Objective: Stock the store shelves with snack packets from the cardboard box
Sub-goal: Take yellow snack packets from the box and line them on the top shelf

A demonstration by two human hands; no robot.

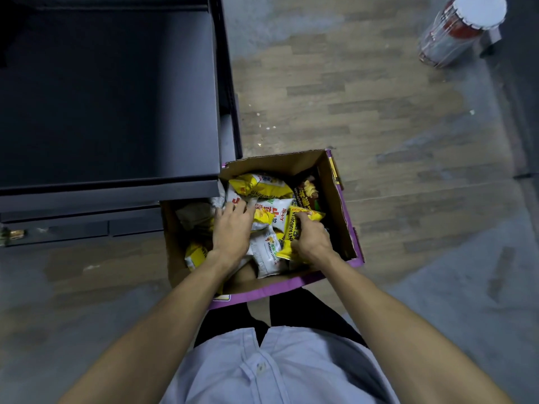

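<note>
Head view, looking straight down. Your right hand (310,243) pinches a yellow packet (291,228): thumb on its upper face, fingers curled under the near edge, the packet tilted with its far end raised. Your left hand (232,231) lies just beside that grip, on its left, fingers loosely spread and fairly straight, laid flat on a white-and-yellow packet (267,212); whether the fingertips hook anything underneath, you cannot tell. Both hands are inside the cardboard box (334,199), which stands open on the floor (393,118) with purple print on its outer sides. Between the two hands lies a white packet (269,253), touching the pinched one. Beyond the grip, further from you: another yellow packet (262,186), and a dark packet (306,191) against the box's right wall. Left of the left hand, a small yellow packet (195,255) sits low in the box. The dark shelf (110,97) lies further off to the left, its corner overlapping the box's far-left corner. A clear cylindrical container (458,30) stands well apart, far right.
</note>
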